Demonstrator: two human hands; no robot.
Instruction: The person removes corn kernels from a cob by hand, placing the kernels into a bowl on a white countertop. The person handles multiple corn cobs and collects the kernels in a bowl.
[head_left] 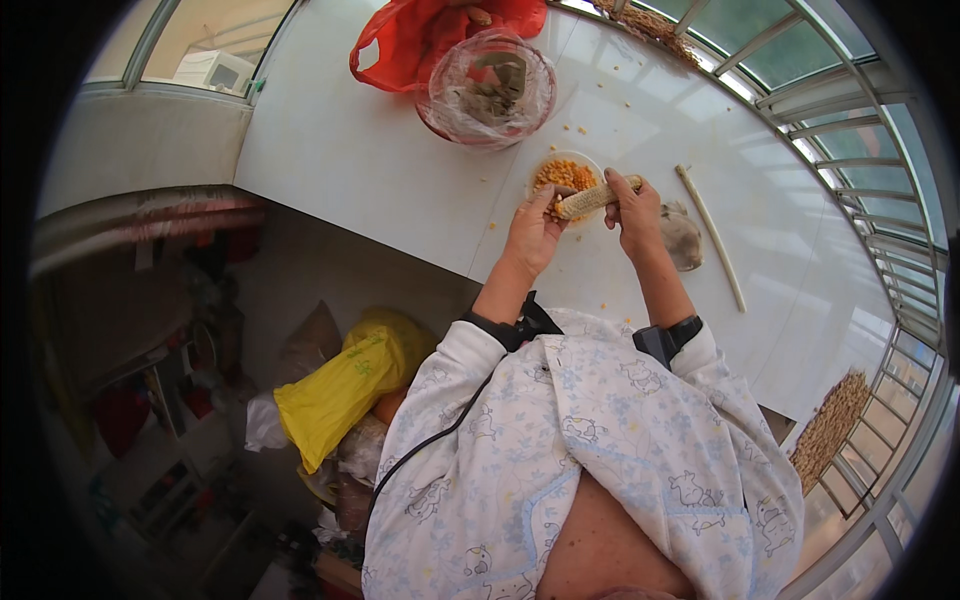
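A mostly stripped corn cob [590,201] is held between my two hands, tilted slightly up toward the right. My left hand [539,228] grips its left end, where a few orange kernels show. The cob's right end is in the fingers of my right hand [634,212]. Just beyond and partly beneath the cob stands a pale round bowl [540,163] with loose orange corn kernels [566,174] in it. My hands and the cob cover its near side.
Stray kernels dot the white tabletop [380,150]. Farther back are a plastic-lined tub [455,115] and a red plastic bag [385,45]. To the right lie a pale stick [712,240] and a greyish round object [681,238]. A yellow bag [345,385] sits below the table's left edge.
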